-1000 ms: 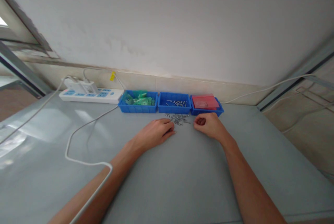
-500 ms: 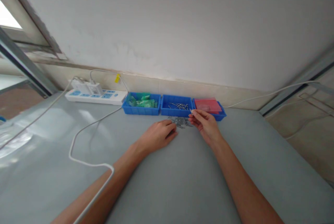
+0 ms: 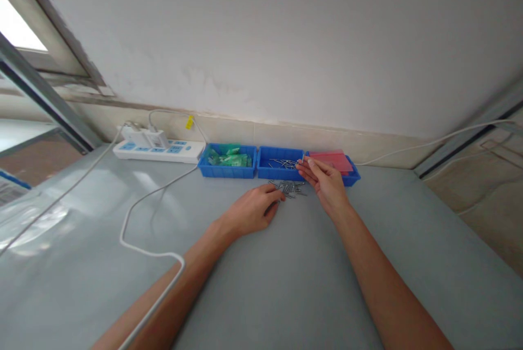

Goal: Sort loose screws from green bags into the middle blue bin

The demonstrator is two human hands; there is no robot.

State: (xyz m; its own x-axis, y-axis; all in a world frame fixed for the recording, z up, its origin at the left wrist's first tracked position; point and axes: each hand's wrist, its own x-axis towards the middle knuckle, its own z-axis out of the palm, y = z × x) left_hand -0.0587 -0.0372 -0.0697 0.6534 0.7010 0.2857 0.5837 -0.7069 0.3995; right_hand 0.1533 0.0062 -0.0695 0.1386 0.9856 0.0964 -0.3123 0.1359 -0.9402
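A small pile of thin metal screws (image 3: pixel 291 188) lies on the grey table in front of the middle blue bin (image 3: pixel 280 172). My left hand (image 3: pixel 257 208) rests at the pile's left edge, fingers curled down with thumb and index fingertip close together; whatever they pinch is too small to tell. Over the right end of the middle bin, my right hand (image 3: pixel 324 178) pinches a screw (image 3: pixel 300 161) between thumb and fingers, mostly hidden by them. Several more screws (image 3: pixel 283 163) lie inside that bin.
A blue bin (image 3: pixel 227 172) with green plastic packets (image 3: pixel 231 158) stands at left. The right blue bin (image 3: pixel 352 178) holds red plastic bags (image 3: pixel 333 160). Further left are a white power strip (image 3: pixel 159 152) and a loose white cable (image 3: pixel 151 253). The wall (image 3: pixel 269 56) rises behind.
My right hand has lifted slightly over the middle bin, still pinching the screw. At the pile, my left thumb and index finger have drawn closer together. The view has shifted slightly.
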